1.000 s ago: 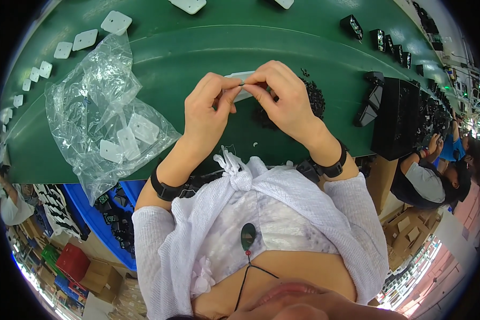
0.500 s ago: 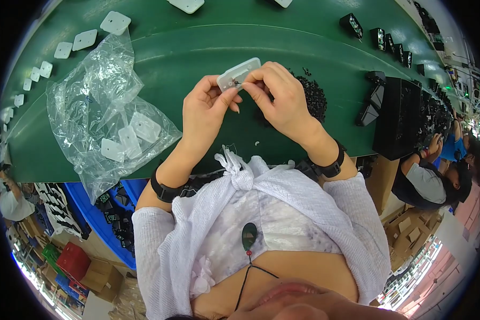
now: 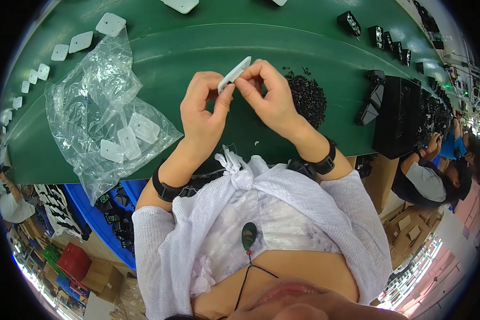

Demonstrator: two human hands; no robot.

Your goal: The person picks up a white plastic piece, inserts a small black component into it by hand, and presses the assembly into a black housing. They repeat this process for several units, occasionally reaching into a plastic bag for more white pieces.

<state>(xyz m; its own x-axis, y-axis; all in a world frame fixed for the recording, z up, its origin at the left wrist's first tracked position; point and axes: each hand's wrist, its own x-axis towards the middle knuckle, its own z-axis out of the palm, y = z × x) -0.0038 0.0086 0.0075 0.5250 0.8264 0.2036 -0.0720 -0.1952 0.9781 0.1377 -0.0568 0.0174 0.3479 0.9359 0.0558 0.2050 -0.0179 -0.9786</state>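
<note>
Between my hands a white plastic cover (image 3: 236, 73), a rounded flat plate, is held tilted, nearly edge-on, above the green belt. My left hand (image 3: 204, 104) is closed on its lower left end, thumb against the near side. My right hand (image 3: 266, 96) pinches along its right edge, fingertips close to the left thumb. A small dark spot shows by the fingertips; whether it is a separate part I cannot tell. Just right of my right hand lies a pile of small black plastic parts (image 3: 307, 98).
A clear plastic bag (image 3: 93, 101) with several white covers (image 3: 112, 151) lies on the left. More white covers (image 3: 81, 41) line the far left. Black housings (image 3: 349, 23) stand at the far right, near a black box (image 3: 394, 117). A blue bin (image 3: 98, 226) sits below the belt; co-workers sit at right.
The white cover has turned from showing its broad face to nearly edge-on. Both hands have shifted slightly left, the right one more, uncovering more of the black pile.
</note>
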